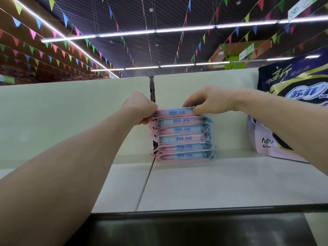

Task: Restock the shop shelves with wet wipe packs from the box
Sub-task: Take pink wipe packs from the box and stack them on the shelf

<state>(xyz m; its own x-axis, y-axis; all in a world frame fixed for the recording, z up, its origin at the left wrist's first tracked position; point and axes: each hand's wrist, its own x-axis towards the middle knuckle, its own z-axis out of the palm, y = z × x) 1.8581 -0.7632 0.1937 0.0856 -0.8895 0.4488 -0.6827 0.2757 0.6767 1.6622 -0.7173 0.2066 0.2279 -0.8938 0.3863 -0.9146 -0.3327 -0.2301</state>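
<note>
Several pink and blue wet wipe packs form a stack (pixel 182 139) on the white top shelf (pixel 204 181), against its back panel. The top pack (pixel 175 112) lies on that stack. My left hand (pixel 140 107) pinches its left end with curled fingers. My right hand (pixel 211 102) holds its right end, with fingers over the top and the thumb at the front edge. The box is out of view.
A large dark blue and pink pack (pixel 292 96) stands at the right end of the shelf, behind my right forearm. A slotted upright (pixel 152 89) divides the white back panel. The shelf's dark front edge (pixel 195 213) runs below. Bunting and strip lights hang overhead.
</note>
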